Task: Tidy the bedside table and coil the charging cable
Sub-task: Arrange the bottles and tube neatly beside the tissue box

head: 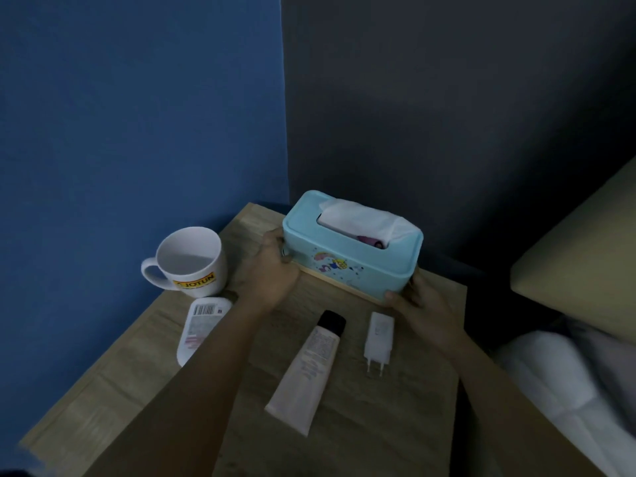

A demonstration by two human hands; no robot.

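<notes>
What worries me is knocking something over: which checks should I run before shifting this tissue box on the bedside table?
1. Grip on the tissue box: the left hand holds its left end and the right hand its near right corner: ok.
2. Is the mug clear? It stands upright, apart to the left: ok.
3. Are the cream tube and charger plug clear? Both lie on the table nearer the person, apart from the box: ok.
4. Is the white bottle clear of the left arm? The forearm hides part of it: cannot tell.
5. Space behind the box: hidden: cannot tell.
6. Location of the charging cable: none in view: not ok.
</notes>
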